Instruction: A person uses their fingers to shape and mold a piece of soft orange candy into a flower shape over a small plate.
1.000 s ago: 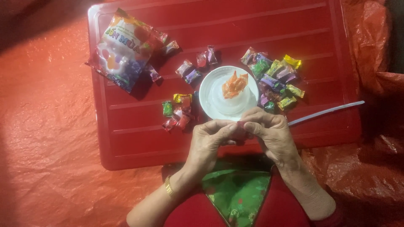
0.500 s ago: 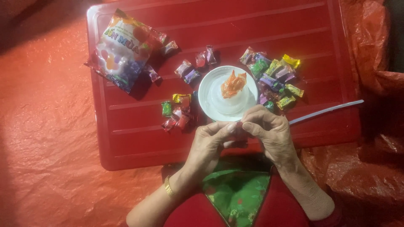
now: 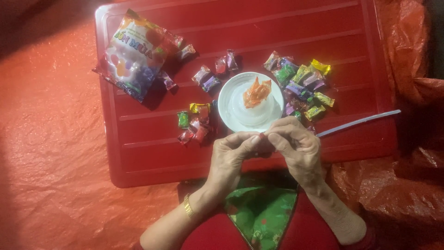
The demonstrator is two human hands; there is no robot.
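Red plastic forms the ribbed tray (image 3: 152,153), one of its kind, resting on a crinkled red sheet (image 3: 55,139). Just below the single white bowl (image 3: 238,119), the left hand (image 3: 229,155) and right hand (image 3: 298,146) meet fingertip to fingertip, together pinching one small red wrapped candy (image 3: 262,136); little of it shows between the fingers. One orange wrapper (image 3: 256,91) lies in the bowl. Wrapped candies sit in three loose groups: about five left of the bowl (image 3: 193,121), about three above it (image 3: 216,70), and roughly ten to its right (image 3: 300,83). One open candy bag (image 3: 134,53) lies at the tray's upper left, and one pale blue straw (image 3: 358,122) stretches rightward from behind the right hand.
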